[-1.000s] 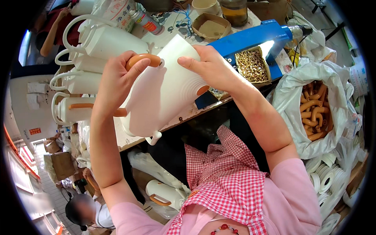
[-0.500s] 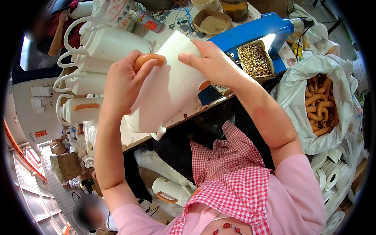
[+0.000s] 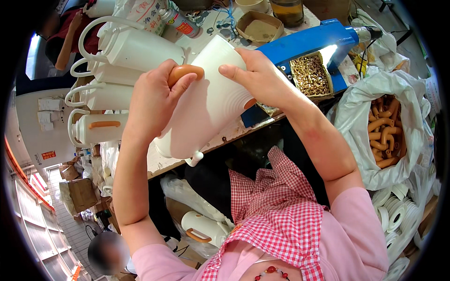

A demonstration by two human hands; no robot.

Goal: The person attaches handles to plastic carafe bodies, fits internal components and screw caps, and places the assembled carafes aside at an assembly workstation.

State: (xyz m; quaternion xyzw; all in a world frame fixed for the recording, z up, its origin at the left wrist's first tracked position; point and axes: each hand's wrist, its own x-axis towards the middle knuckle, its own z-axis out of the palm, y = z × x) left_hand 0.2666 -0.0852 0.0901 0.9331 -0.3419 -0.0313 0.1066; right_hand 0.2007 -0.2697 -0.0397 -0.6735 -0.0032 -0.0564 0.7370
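Observation:
I hold a white plastic jug body [image 3: 206, 107] tilted over the workbench edge, its spout end pointing down. My right hand [image 3: 255, 77] grips its upper end from the right. My left hand [image 3: 154, 100] presses an orange-brown handle piece [image 3: 185, 71] against the jug's side. Behind my left hand lie several finished white jugs [image 3: 131, 49] stacked on their sides, one with an orange handle [image 3: 104, 125].
A blue tool [image 3: 309, 44] and a tray of small brass parts [image 3: 310, 76] sit right of the jug. A white bag of orange handles [image 3: 384, 136] hangs at the right, white rings [image 3: 398, 215] below it. More jugs [image 3: 201, 227] lie under the bench. Another person sits at the far left.
Both hands and the jug have shifted slightly down and toward me. The left hand stays pressed on the orange handle piece.

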